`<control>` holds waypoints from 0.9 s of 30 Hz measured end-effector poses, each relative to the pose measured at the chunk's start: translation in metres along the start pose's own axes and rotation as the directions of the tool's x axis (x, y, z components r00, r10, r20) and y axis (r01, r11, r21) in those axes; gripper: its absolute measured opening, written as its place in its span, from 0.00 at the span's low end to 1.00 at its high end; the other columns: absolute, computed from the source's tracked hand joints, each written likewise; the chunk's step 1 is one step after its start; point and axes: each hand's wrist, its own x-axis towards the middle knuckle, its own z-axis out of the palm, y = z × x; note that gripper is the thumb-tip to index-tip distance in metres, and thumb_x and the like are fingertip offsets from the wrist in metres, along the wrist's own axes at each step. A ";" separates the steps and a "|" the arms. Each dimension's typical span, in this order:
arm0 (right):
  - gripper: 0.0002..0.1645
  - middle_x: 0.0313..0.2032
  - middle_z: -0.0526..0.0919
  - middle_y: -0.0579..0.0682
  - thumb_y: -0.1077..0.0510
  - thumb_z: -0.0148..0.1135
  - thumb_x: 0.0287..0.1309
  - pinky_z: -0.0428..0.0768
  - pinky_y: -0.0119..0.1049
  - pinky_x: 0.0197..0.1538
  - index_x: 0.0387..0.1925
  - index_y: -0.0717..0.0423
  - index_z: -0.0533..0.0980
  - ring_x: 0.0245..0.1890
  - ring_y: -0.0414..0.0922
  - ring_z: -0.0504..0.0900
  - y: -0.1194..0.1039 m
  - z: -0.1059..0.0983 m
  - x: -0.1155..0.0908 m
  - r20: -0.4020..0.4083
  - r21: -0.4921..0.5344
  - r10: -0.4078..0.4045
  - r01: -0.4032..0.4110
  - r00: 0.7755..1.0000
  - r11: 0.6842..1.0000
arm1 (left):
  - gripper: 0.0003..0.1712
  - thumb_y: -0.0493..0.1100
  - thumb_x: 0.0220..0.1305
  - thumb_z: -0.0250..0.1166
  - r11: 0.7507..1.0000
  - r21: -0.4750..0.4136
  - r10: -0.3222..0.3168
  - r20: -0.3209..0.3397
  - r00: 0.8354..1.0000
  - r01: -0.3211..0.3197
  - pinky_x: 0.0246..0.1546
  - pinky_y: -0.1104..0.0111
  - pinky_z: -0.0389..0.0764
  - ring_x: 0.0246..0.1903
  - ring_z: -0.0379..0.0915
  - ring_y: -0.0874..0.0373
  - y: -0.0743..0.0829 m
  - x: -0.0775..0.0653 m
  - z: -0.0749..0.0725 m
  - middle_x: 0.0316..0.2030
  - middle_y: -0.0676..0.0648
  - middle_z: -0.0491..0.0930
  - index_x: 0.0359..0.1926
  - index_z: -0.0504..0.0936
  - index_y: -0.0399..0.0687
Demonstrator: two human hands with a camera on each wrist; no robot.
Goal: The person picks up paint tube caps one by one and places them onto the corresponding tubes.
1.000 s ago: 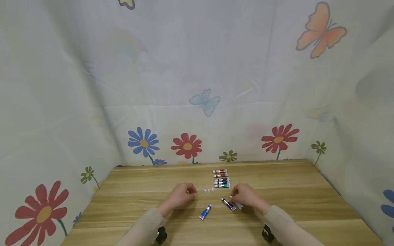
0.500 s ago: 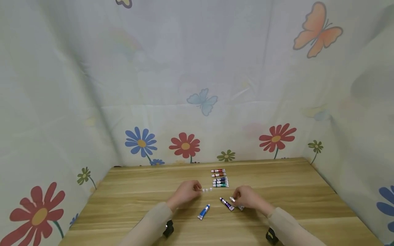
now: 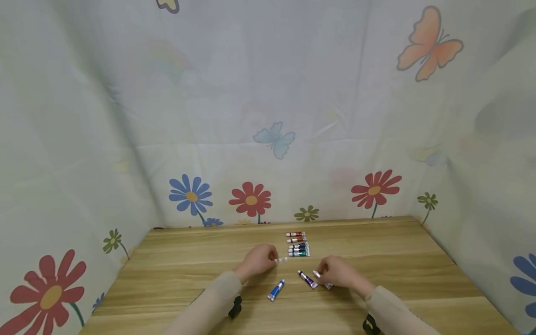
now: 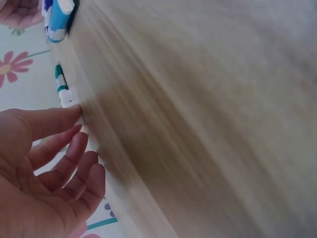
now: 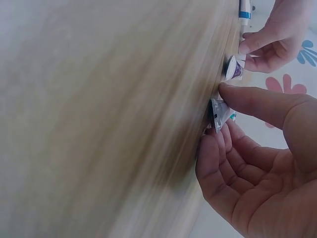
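Observation:
My left hand [image 3: 260, 258] bends over a short row of small white pieces [image 3: 286, 259], its thumb and index fingertips closing round the leftmost one. In the left wrist view that left hand [image 4: 54, 168] has curled fingers low against the wood. My right hand [image 3: 338, 271] pinches a white and silver paint tube [image 3: 327, 285] on the table; its crimped silver end [image 5: 220, 115] shows between thumb and fingers in the right wrist view. Just left of it lies a purple paint tube [image 3: 307, 279]. A blue paint tube [image 3: 276, 290] rests nearer me, between both hands.
Beyond the hands, several paint tubes lie in a column: a red tube [image 3: 296, 234], an orange one [image 3: 297, 240], a dark blue one [image 3: 298, 246] and a green one [image 3: 299, 253]. The wooden table [image 3: 201, 251] meets a flower-printed cloth [image 3: 268, 93] at its back and sides.
My left hand has moved right, up to the white pieces. The right hand has shifted slightly on the white tube, while the purple, blue and lined-up tubes have stayed in place.

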 end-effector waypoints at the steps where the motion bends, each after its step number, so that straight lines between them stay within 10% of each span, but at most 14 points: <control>1: 0.12 0.24 0.78 0.48 0.65 0.76 0.45 0.78 0.36 0.26 0.32 0.60 0.80 0.23 0.43 0.76 0.000 0.000 0.000 0.001 0.004 0.001 -0.001 1.000 1.000 | 0.03 0.36 0.62 0.70 1.000 0.000 -0.003 0.003 1.000 0.003 0.40 0.62 0.78 0.32 0.72 0.59 0.000 0.000 0.000 0.30 0.54 0.79 0.36 0.84 0.48; 17: 0.11 0.24 0.78 0.47 0.65 0.75 0.46 0.76 0.35 0.25 0.31 0.60 0.80 0.22 0.42 0.75 0.000 0.003 0.003 -0.019 -0.008 -0.012 0.012 1.000 1.000 | 0.03 0.37 0.65 0.68 0.997 -0.069 0.018 -0.029 0.999 -0.020 0.35 0.65 0.76 0.31 0.71 0.58 -0.005 -0.002 -0.003 0.29 0.53 0.77 0.35 0.83 0.43; 27: 0.07 0.25 0.78 0.47 0.66 0.71 0.49 0.76 0.35 0.27 0.32 0.60 0.80 0.24 0.42 0.75 -0.014 -0.013 0.013 -0.143 -0.003 -0.020 0.019 0.990 1.000 | 0.05 0.39 0.70 0.66 0.988 -0.091 0.109 -0.129 0.986 -0.121 0.33 0.68 0.78 0.32 0.74 0.60 0.020 0.001 -0.048 0.32 0.52 0.80 0.40 0.84 0.41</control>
